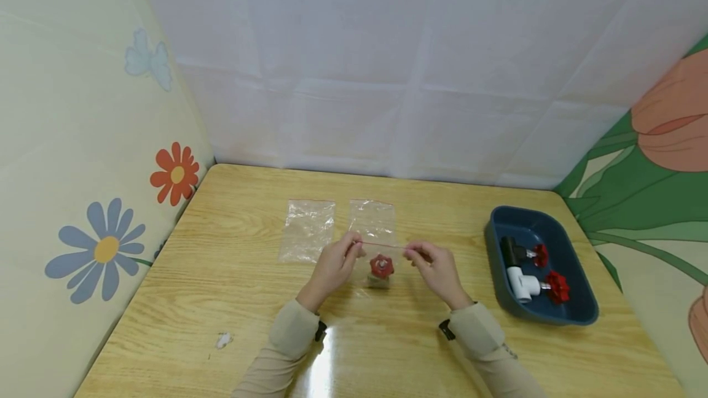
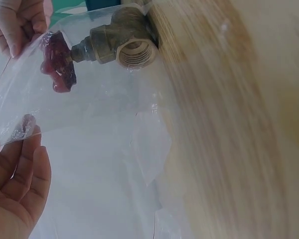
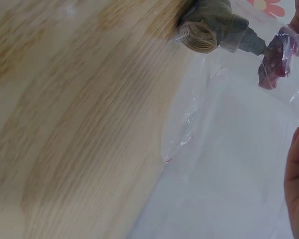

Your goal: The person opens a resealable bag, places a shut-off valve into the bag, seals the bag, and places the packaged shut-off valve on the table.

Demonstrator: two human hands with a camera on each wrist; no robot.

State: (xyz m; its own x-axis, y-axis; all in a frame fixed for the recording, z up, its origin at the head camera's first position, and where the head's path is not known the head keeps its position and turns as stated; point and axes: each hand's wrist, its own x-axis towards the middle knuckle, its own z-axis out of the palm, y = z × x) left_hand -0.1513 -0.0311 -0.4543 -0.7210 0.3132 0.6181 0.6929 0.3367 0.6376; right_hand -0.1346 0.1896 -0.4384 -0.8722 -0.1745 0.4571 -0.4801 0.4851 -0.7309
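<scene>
A clear plastic bag [image 2: 107,87] with a thin red line along its top edge is held up near the middle of the table [image 1: 182,275]. Inside it is a brass valve [image 1: 378,281], upright, its dull yellow-brown body low by the tabletop and its dark red handwheel [image 1: 381,266] uppermost. The wheel has a lobed rim and, through the plastic, a wet-looking shine. The left hand [image 1: 336,261] pinches the bag's top edge on the left, and the right hand [image 1: 437,266] pinches it on the right, with the red line stretched straight between them.

From the head, the valve shows mostly as its wheel. Both wrist views bring out the ringed screw threads inside a round port in the body, and the narrow stem up to the wheel. The right wrist view cuts off much of both hands at its edge. Only the head view takes in the whole blue tray [image 1: 578,290] on the right, where a black valve [image 1: 513,252] and a white valve [image 1: 522,284] lie, both with red wheels. It also shows two flat bags [image 1: 306,230] beyond the hands.
</scene>
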